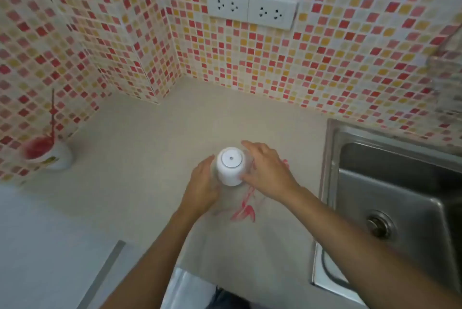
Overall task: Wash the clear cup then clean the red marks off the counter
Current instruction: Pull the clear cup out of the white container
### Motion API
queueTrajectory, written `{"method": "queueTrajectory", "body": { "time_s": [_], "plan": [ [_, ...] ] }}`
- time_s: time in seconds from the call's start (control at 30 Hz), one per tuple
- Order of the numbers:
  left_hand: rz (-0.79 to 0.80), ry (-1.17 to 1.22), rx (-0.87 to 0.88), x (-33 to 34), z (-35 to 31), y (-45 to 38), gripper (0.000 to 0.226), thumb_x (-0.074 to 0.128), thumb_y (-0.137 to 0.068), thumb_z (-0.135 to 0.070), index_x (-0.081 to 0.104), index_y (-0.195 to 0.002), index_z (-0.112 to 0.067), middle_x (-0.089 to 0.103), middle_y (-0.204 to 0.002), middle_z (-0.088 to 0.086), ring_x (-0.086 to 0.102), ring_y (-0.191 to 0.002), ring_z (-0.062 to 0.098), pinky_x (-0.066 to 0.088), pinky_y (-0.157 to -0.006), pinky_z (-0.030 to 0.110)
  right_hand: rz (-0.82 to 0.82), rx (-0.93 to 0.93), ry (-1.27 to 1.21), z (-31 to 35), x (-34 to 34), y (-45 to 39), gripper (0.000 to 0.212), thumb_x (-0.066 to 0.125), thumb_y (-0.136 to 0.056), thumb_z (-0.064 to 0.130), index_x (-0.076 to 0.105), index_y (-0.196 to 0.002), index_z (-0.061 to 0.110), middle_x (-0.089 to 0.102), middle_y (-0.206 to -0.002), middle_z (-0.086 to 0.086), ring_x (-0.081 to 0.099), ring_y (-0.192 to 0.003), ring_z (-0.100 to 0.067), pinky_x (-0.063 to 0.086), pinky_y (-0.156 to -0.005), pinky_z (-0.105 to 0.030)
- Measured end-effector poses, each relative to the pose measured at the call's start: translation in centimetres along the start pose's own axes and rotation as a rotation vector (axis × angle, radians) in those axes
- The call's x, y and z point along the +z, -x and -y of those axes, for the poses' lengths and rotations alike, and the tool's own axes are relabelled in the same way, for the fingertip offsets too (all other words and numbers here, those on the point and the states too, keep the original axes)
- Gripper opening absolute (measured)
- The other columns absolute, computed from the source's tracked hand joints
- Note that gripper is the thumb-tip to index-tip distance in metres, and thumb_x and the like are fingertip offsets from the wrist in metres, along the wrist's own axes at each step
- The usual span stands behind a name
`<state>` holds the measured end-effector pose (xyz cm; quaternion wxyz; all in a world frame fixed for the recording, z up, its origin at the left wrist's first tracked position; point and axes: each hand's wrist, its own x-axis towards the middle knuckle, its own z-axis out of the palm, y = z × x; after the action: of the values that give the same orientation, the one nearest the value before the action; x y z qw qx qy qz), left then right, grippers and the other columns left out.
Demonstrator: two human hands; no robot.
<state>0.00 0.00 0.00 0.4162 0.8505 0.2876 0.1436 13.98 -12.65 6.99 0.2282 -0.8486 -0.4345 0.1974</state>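
Note:
The clear cup (229, 167) stands on the beige counter (150, 158), seen from above; its upper end is white and round, and its see-through side is hard to make out. My left hand (203, 188) is cupped against its left side. My right hand (267, 171) wraps its right side, thumb on the white part and forefinger reaching behind. Red marks (243, 213) are smeared on the counter just in front of the cup and partly under my right hand.
A steel sink (332, 148) with a drain lies at the right, close to my right forearm. A white cup with red contents and a stick (47, 153) stands at the far left by the tiled wall. Two wall sockets (250, 8) sit above the counter.

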Motion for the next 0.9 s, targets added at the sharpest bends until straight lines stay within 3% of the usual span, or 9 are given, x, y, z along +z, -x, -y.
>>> {"method": "queueTrajectory", "body": {
  "time_s": [0.1, 0.2, 0.33, 0.43, 0.6, 0.73, 0.9],
  "plan": [
    [0.082, 0.111, -0.045, 1.9, 1.9, -0.6, 0.063, 0.074, -0.076, -0.041, 0.050, -0.134, -0.036, 0.062, -0.129, -0.018, 0.058, -0.118, 0.000, 0.052, -0.098, 0.037, 0.064, 0.028, -0.009, 0.9, 1.4, -1.7, 0.085, 0.072, -0.076, 0.035, 0.026, -0.148, 0.030, 0.034, -0.146, -0.004, 0.037, -0.129, -0.029, 0.038, -0.105, -0.042],
    [0.043, 0.189, -0.107, 3.3, 3.1, -0.6, 0.071, 0.082, -0.073, -0.035, 0.048, -0.135, -0.036, 0.062, -0.127, -0.018, 0.059, -0.116, -0.003, 0.054, -0.095, 0.033, 0.091, 0.042, -0.008, 0.9, 2.7, -2.9, 0.085, 0.072, -0.075, 0.038, 0.028, -0.146, 0.032, 0.036, -0.142, -0.004, 0.041, -0.126, -0.028, 0.042, -0.101, -0.044],
    [-0.030, 0.276, -0.051, 4.4, 2.5, -1.9, 0.063, 0.084, -0.072, -0.023, 0.056, -0.128, -0.026, 0.068, -0.115, -0.013, 0.064, -0.107, 0.000, 0.056, -0.088, 0.025, 0.069, 0.053, 0.092, 1.4, 4.0, -3.8, 0.084, 0.072, -0.072, 0.044, 0.028, -0.142, 0.029, 0.042, -0.131, -0.007, 0.050, -0.112, -0.030, 0.049, -0.089, -0.044],
    [-0.047, 0.275, -0.014, 4.6, 2.6, -2.7, 0.061, 0.084, -0.073, -0.027, 0.056, -0.128, -0.024, 0.065, -0.116, -0.014, 0.063, -0.109, 0.001, 0.052, -0.089, 0.018, 0.022, 0.091, 0.136, 2.0, 4.6, -4.1, 0.082, 0.069, -0.072, 0.053, 0.030, -0.139, 0.026, 0.047, -0.118, -0.010, 0.054, -0.100, -0.031, 0.052, -0.082, -0.044],
    [0.000, 0.213, -0.096, 4.8, 4.4, -3.1, 0.071, 0.084, -0.067, -0.049, 0.054, -0.128, -0.033, 0.063, -0.119, -0.015, 0.061, -0.109, 0.002, 0.053, -0.089, 0.026, 0.037, 0.054, 0.208, 2.2, 3.8, -4.6, 0.083, 0.069, -0.071, 0.050, 0.032, -0.138, 0.020, 0.049, -0.111, -0.010, 0.056, -0.093, -0.031, 0.048, -0.074, -0.037],
    [-0.019, 0.196, -0.081, 5.0, 4.9, -3.2, 0.076, 0.084, -0.063, -0.052, 0.053, -0.129, -0.031, 0.063, -0.119, -0.014, 0.060, -0.110, 0.003, 0.051, -0.090, 0.025, 0.100, 0.023, 0.226, 2.3, 2.9, -5.1, 0.081, 0.071, -0.071, 0.044, 0.033, -0.137, 0.018, 0.050, -0.110, -0.010, 0.057, -0.091, -0.033, 0.045, -0.072, -0.037],
    [-0.023, 0.233, -0.038, 5.4, 5.4, -3.5, 0.067, 0.085, -0.066, -0.051, 0.059, -0.123, -0.028, 0.068, -0.113, -0.011, 0.065, -0.107, 0.007, 0.055, -0.087, 0.035, 0.151, -0.034, 0.238, 1.9, 2.4, -5.1, 0.081, 0.071, -0.073, 0.042, 0.031, -0.140, 0.021, 0.048, -0.113, -0.007, 0.055, -0.090, -0.029, 0.044, -0.070, -0.034]
  ]
}}
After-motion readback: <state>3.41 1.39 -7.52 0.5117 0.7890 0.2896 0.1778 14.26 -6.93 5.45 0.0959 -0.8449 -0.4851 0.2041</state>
